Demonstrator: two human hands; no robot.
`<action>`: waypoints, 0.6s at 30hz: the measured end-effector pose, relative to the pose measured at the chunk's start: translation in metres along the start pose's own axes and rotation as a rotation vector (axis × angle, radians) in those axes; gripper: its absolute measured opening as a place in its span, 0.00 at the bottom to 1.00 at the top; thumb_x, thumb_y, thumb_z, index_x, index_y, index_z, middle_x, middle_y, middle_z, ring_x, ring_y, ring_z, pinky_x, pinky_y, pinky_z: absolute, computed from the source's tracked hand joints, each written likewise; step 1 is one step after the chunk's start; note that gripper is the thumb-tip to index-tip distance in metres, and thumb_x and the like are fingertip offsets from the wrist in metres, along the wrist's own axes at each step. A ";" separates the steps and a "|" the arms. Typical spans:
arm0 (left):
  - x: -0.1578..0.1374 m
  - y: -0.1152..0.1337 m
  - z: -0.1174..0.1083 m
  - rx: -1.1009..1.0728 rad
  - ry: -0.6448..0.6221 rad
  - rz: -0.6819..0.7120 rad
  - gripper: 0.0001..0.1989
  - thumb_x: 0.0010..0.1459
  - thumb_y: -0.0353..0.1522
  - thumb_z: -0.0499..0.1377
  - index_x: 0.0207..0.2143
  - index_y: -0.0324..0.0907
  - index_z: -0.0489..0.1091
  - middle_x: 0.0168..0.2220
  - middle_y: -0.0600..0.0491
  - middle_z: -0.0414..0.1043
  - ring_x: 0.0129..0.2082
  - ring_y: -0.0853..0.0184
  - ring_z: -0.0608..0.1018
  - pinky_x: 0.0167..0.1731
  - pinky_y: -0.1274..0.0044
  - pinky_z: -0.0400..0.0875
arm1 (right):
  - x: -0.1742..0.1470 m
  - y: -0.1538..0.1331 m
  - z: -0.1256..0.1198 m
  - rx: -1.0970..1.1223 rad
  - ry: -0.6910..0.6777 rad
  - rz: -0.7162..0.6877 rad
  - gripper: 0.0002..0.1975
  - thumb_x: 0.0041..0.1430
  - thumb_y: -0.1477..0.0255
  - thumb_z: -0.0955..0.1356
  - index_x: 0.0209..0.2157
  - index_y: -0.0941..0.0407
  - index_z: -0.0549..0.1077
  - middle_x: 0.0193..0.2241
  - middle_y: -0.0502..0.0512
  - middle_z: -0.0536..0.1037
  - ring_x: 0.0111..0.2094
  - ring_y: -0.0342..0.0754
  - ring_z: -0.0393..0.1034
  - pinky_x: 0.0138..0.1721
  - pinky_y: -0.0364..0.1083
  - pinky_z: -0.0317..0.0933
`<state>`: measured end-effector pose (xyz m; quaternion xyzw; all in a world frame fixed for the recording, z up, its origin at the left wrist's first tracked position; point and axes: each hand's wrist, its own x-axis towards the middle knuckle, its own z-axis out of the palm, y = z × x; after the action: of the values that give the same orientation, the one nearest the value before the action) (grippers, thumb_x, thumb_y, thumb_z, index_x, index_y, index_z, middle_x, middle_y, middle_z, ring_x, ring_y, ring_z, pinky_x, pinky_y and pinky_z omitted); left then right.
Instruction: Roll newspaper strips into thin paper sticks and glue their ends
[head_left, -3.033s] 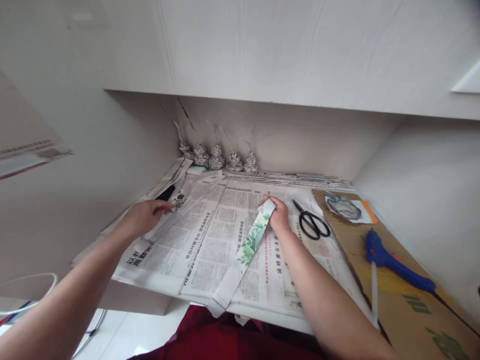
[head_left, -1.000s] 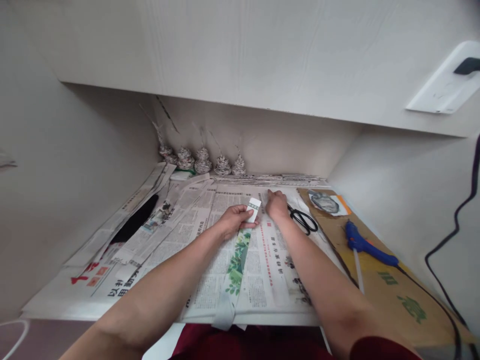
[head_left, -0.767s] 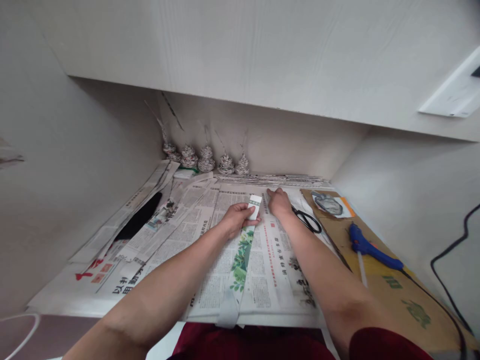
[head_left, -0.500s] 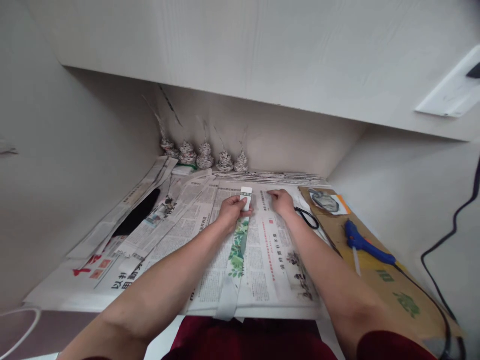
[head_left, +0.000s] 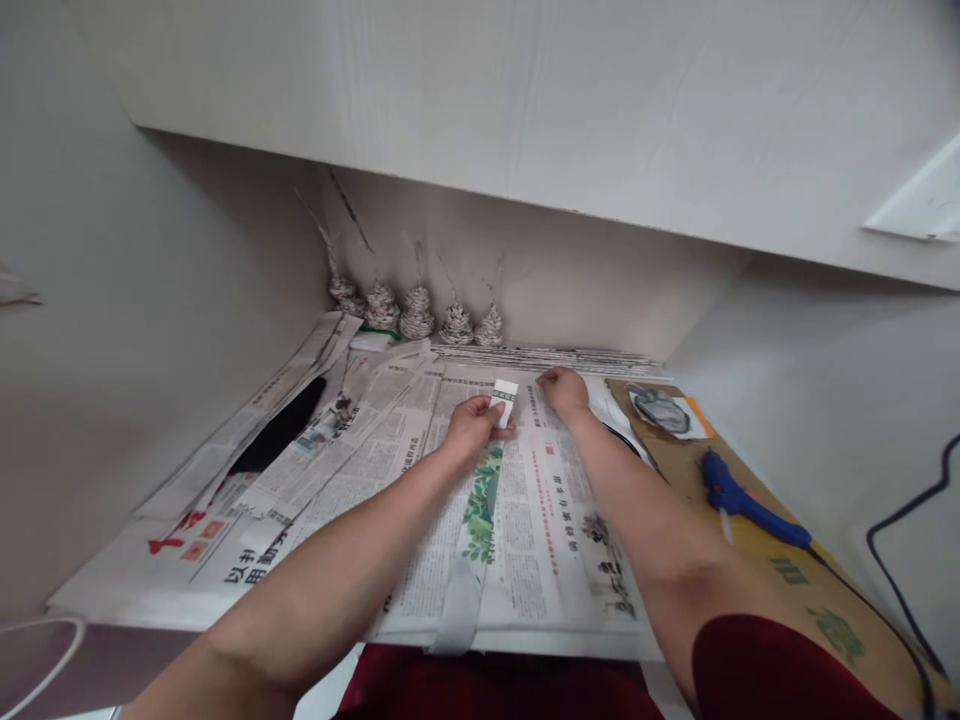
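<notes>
Pinching the leaf-printed strip (head_left: 481,505) by its white upper end, the left hand (head_left: 472,425) is closed, a narrow patterned band showing just above its thumb.

Strip, one: green foliage on a pale ground, running from the left hand toward the near edge of the table (head_left: 540,642), with a plain pale length at its lower end.

Right hand (head_left: 565,393): just right of the strip's upper end, fingers curled inward; whether it grips anything cannot be told.

Newspaper (head_left: 517,575): spread beneath the strip, print in black and red.

Black handle (head_left: 624,440): right of the strip, mostly hidden by the right forearm (head_left: 637,500).

Cardboard (head_left: 780,620): well right of the strip, bearing a blue glue gun (head_left: 757,512) with dark cord and, farther back, a grey piece (head_left: 660,408) on white and orange.

Rolled paper sticks (head_left: 555,358): beyond the strip, laid crosswise.

Woven paper gourds (head_left: 417,315), five: beyond the strip and to its left, in a row, thin stems upward.

Black flat item (head_left: 281,432): well left of the strip, among cut paper strips (head_left: 300,478).
</notes>
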<state>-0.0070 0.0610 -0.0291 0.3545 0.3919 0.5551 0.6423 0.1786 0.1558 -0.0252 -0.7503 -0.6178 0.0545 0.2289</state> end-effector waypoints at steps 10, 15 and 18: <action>0.004 -0.006 -0.001 0.009 -0.015 0.009 0.09 0.49 0.32 0.64 0.26 0.36 0.68 0.21 0.53 0.71 0.19 0.72 0.75 0.24 0.79 0.74 | -0.007 -0.015 -0.018 -0.035 -0.163 0.009 0.11 0.54 0.68 0.66 0.35 0.59 0.77 0.35 0.61 0.79 0.38 0.50 0.72 0.35 0.42 0.60; 0.002 -0.003 -0.001 0.019 -0.016 -0.003 0.08 0.49 0.32 0.63 0.26 0.36 0.68 0.20 0.53 0.71 0.19 0.72 0.75 0.23 0.79 0.74 | -0.054 -0.029 -0.052 0.060 -0.408 -0.090 0.12 0.55 0.64 0.66 0.32 0.59 0.75 0.28 0.53 0.77 0.29 0.45 0.70 0.29 0.40 0.59; 0.000 -0.001 -0.001 0.033 -0.024 -0.004 0.08 0.49 0.32 0.63 0.26 0.35 0.68 0.20 0.53 0.71 0.19 0.71 0.75 0.23 0.80 0.73 | -0.113 -0.033 -0.098 0.149 -0.713 -0.273 0.11 0.54 0.63 0.66 0.32 0.56 0.73 0.26 0.49 0.74 0.27 0.43 0.67 0.28 0.40 0.59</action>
<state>-0.0076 0.0612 -0.0309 0.3710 0.3937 0.5431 0.6422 0.1582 0.0255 0.0524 -0.5765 -0.7471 0.3257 0.0585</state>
